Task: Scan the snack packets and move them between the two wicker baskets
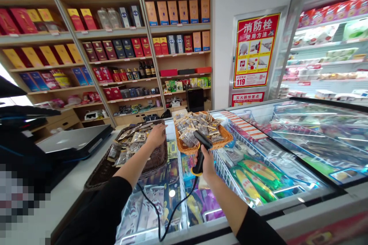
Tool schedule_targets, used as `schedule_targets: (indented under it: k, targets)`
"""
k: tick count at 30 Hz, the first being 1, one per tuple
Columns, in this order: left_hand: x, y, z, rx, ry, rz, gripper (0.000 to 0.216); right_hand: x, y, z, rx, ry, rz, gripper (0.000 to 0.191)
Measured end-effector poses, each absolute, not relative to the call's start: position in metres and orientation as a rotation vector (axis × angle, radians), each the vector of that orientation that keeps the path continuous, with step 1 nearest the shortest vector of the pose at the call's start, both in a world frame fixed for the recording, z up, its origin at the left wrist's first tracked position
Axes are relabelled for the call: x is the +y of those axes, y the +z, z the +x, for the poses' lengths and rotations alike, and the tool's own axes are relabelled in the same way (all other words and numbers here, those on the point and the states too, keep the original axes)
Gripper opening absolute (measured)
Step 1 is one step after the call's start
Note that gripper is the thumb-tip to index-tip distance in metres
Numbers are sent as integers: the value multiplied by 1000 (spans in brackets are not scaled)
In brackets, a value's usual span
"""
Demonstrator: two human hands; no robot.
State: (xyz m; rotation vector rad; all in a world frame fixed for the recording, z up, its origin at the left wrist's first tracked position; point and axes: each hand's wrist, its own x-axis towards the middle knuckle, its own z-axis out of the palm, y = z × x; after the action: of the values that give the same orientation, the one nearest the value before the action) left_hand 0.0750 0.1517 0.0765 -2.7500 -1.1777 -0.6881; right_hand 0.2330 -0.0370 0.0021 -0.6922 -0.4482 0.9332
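My right hand is closed round the handle of a black and yellow barcode scanner. The scanner's head sits over the near edge of an orange wicker basket, which is heaped with small clear-wrapped packets. A black cable hangs in a loop from the handle. At the far right corner of a dark brown wicker basket, my left hand grips the rim, with one finger pointing right and the others mostly hidden. More small packets lie inside this dark basket.
Both baskets rest on a glass-topped freezer with wire bins of packaged goods. To the left are a counter and a flat black device. Shelves of boxed bottles line the back wall, and a lit display fridge stands right.
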Motion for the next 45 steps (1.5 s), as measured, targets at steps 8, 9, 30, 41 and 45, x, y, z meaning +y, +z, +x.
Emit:
schedule_targets:
  k: [8, 9, 30, 41, 45]
  targets:
    - [154, 45, -30, -1882, -340, -2328, 71, -49, -6, 198, -655, 1145, -735, 39]
    - [154, 42, -28, -1842, -312, -2347, 73, -50, -7, 198, -663, 1148, -734, 39]
    - [115, 73, 58, -2100, -2614, -2990, 27, -52, -9, 207, -827, 1079, -771, 36]
    - [120, 34, 78, -1755, -2574, -3027, 42, -53, -7, 213, -1116, 815, -1036, 31]
    - [121, 34, 77, -1682, -2414, -3043, 44, -54, -5, 212, -1148, 803, -1051, 29]
